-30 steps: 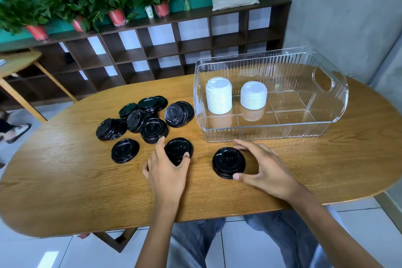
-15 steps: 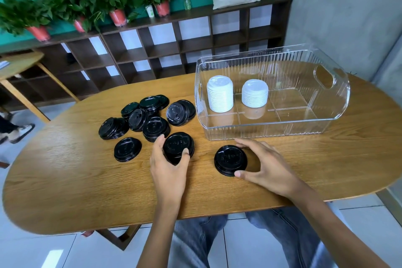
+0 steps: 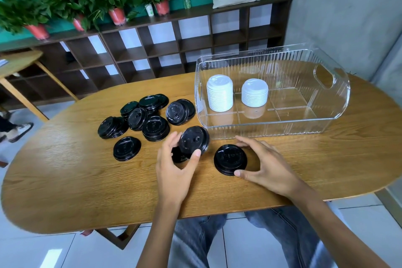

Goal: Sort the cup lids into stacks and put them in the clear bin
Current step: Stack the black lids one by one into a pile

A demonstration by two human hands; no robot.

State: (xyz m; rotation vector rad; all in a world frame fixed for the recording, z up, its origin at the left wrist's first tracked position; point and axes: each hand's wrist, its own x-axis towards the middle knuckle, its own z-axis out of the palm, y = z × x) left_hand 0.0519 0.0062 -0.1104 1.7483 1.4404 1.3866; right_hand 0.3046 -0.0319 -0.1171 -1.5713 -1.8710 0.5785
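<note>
My left hand point(image 3: 174, 169) pinches a black cup lid point(image 3: 194, 140) by its rim and holds it tilted above the table; another black lid point(image 3: 179, 155) lies under it. My right hand point(image 3: 263, 164) curls thumb and fingers around a small stack of black lids point(image 3: 230, 159) standing on the table in front of the clear bin point(image 3: 326, 98). Two stacks of white lids point(image 3: 219, 93) point(image 3: 254, 92) stand in the bin's left part. Several loose black lids point(image 3: 150, 115) lie scattered to the left of the bin.
The oval wooden table point(image 3: 65, 180) has bare wood along its near edge and left end. A single black lid point(image 3: 126, 148) lies apart from the pile. Behind the table stands a dark shelf point(image 3: 152, 50) with potted plants.
My left hand has lifted a black lid off the table and tilted it, uncovering another lid beneath. My right hand stays around the black stack.
</note>
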